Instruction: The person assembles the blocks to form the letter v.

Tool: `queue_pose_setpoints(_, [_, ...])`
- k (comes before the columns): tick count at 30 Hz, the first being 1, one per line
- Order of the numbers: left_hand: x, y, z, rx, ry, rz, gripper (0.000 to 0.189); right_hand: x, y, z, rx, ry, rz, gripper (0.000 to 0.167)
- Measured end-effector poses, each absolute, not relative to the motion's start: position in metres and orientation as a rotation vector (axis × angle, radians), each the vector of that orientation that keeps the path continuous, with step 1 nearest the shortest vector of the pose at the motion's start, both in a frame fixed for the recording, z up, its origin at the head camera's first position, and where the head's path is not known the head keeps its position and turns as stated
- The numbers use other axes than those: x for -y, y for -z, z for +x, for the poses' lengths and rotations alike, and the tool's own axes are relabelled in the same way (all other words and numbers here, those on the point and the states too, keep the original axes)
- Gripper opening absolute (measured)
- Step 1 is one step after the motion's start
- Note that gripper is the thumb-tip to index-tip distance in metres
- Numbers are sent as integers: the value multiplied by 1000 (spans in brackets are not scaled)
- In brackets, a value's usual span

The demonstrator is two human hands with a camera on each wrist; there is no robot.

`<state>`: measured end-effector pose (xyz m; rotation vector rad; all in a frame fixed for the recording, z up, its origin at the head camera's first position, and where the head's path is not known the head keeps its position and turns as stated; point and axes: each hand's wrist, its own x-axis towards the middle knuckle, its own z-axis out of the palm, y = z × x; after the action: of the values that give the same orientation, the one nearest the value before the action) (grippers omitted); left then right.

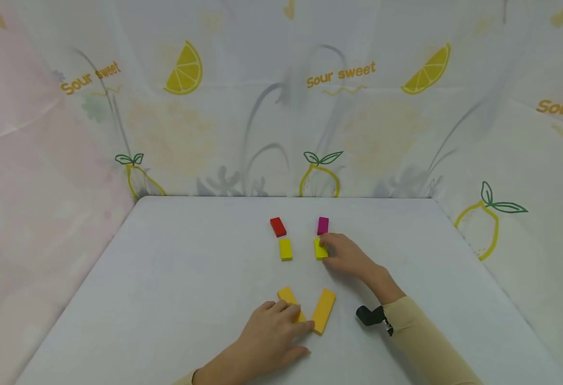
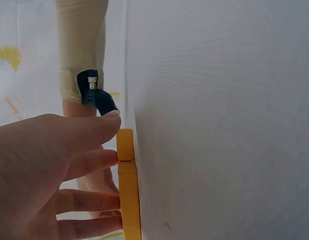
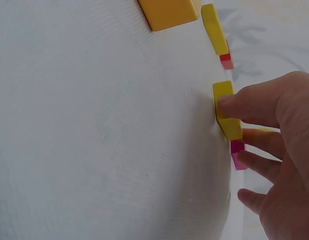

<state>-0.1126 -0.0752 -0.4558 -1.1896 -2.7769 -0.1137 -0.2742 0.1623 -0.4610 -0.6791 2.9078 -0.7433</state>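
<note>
My right hand (image 1: 351, 259) is at a small yellow block (image 1: 320, 250), its thumb against the near end and a fingertip by the far end, in a pinch. In the right wrist view the thumb lies across that yellow block (image 3: 225, 120). My left hand (image 1: 272, 339) rests with extended fingers on two longer orange blocks. Several of its fingertips touch the left orange block (image 1: 287, 293), partly covering it. Another reaches the lower end of the right orange block (image 1: 325, 310). The two orange blocks slant towards each other at their near ends.
Just beyond the right hand lies a magenta block (image 1: 322, 225). To its left are a red block (image 1: 278, 226) and a second yellow block (image 1: 286, 249). Everything lies flat on a white table (image 1: 166, 278), backed by a lemon-printed cloth (image 1: 252, 123).
</note>
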Motion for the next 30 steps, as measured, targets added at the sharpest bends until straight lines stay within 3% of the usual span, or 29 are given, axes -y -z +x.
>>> queue_pose_setpoints(30, [75,455,-113,2802,108,-1197,42,-170,463,-270,-2926,824,-682,39])
